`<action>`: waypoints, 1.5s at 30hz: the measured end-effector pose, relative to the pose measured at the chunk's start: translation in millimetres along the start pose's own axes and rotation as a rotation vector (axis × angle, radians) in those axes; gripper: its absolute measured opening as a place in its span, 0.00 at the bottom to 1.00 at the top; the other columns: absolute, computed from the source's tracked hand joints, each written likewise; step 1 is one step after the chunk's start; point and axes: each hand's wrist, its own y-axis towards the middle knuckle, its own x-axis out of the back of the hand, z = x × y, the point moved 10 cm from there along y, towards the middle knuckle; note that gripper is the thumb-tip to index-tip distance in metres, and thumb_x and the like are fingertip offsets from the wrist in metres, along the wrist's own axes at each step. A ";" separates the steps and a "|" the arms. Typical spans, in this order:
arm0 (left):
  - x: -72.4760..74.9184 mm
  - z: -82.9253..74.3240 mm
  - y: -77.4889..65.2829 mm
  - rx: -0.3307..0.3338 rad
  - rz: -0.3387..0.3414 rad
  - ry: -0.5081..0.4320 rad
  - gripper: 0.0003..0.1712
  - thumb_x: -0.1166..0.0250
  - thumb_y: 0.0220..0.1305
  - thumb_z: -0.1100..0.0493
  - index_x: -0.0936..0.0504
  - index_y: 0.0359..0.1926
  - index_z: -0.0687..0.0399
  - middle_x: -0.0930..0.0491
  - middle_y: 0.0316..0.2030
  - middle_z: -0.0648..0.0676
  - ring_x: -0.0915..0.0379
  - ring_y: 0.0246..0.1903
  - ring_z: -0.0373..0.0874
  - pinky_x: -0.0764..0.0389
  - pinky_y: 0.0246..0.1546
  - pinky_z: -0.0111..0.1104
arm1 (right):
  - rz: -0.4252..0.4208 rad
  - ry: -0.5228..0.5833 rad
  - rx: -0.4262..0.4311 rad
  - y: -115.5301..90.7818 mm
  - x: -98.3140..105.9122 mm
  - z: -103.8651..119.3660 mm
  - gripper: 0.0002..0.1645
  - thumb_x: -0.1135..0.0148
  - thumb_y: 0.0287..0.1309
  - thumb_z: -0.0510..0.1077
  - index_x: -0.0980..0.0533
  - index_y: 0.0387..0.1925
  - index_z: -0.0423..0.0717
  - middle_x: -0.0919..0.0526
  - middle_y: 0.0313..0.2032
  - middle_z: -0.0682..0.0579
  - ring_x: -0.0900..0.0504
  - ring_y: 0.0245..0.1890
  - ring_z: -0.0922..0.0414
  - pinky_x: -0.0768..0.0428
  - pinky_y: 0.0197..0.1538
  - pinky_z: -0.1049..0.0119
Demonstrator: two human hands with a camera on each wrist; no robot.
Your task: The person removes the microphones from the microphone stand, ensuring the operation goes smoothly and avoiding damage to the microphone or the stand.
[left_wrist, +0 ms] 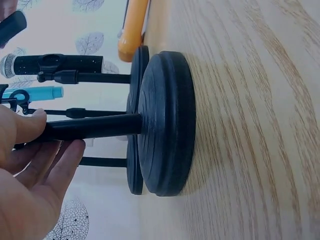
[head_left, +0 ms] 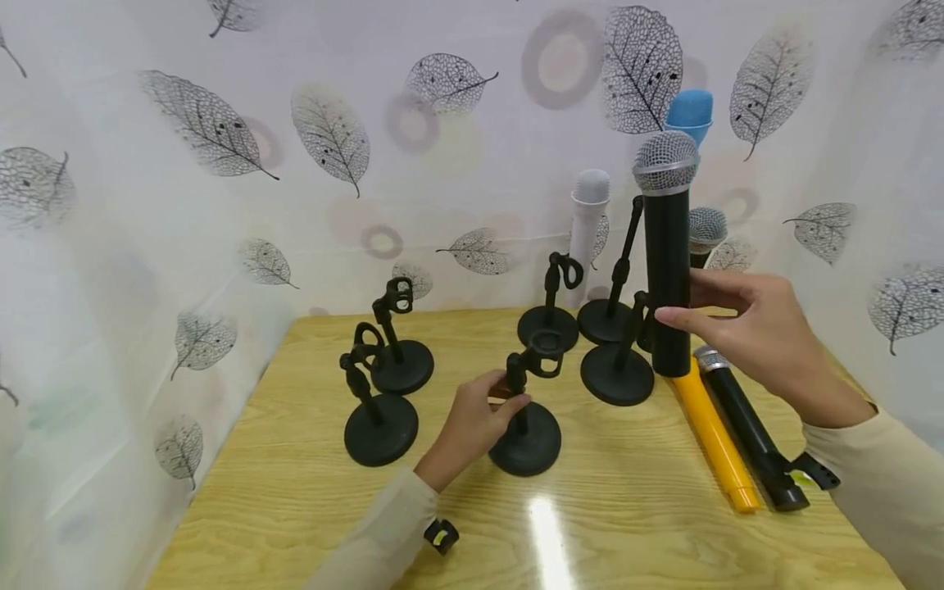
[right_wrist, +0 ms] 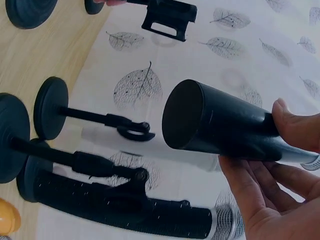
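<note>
My left hand (head_left: 472, 422) pinches the pole of a black desktop microphone stand (head_left: 527, 447), whose round base rests on the table. At the top of that stand is a clip holder. My right hand (head_left: 763, 336) grips a black microphone (head_left: 667, 270) by its lower half and holds it up, grille uppermost, to the right of the gripped stand. In the right wrist view the flat end of this microphone (right_wrist: 220, 120) faces the camera, with thumb and fingers on opposite sides of its body. The clip (right_wrist: 170, 20) appears above and apart from it.
Two more stands (head_left: 381, 430) are at the left. Behind, several stands (head_left: 617, 377) cluster near white (head_left: 586, 229) and blue (head_left: 691, 111) microphones and another with a grey grille (head_left: 706, 225). An orange microphone (head_left: 715, 434) and a black one (head_left: 748, 434) lie at the right.
</note>
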 end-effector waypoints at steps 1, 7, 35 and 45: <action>-0.3 -0.3 0.1 -0.001 -0.001 0.007 0.10 0.30 0.67 0.59 0.16 0.48 0.55 0.15 0.40 0.51 0.16 0.44 0.43 0.16 0.40 0.27 | 0.004 -0.008 -0.014 -2.4 2.8 -4.8 0.31 0.23 0.57 0.45 0.20 0.62 0.44 0.19 0.46 0.74 0.21 0.43 0.80 0.26 0.43 0.86; 1.2 -3.1 1.7 -0.023 -0.019 0.035 0.10 0.30 0.67 0.61 0.16 0.48 0.57 0.14 0.40 0.52 0.16 0.43 0.44 0.16 0.39 0.26 | 0.007 -0.065 -0.108 -17.0 18.7 -32.9 0.33 0.24 0.58 0.50 0.22 0.64 0.46 0.22 0.45 0.81 0.24 0.44 0.81 0.30 0.43 0.86; 36.1 34.2 40.2 0.057 -0.191 0.146 0.08 0.29 0.66 0.62 0.15 0.45 0.59 0.13 0.39 0.55 0.15 0.40 0.50 0.13 0.42 0.40 | 0.066 -0.181 -0.370 -77.4 50.9 -145.5 0.46 0.34 0.68 0.51 0.40 0.70 0.22 0.34 0.61 0.17 0.24 0.52 0.31 0.27 0.48 0.35; 47.8 50.2 56.5 0.091 -0.234 0.125 0.08 0.31 0.67 0.63 0.16 0.45 0.61 0.14 0.40 0.58 0.15 0.41 0.52 0.14 0.45 0.41 | 0.210 -0.126 -0.482 -90.6 41.3 -186.3 0.50 0.40 0.72 0.56 0.48 0.71 0.18 0.44 0.64 0.13 0.38 0.59 0.18 0.30 0.51 0.26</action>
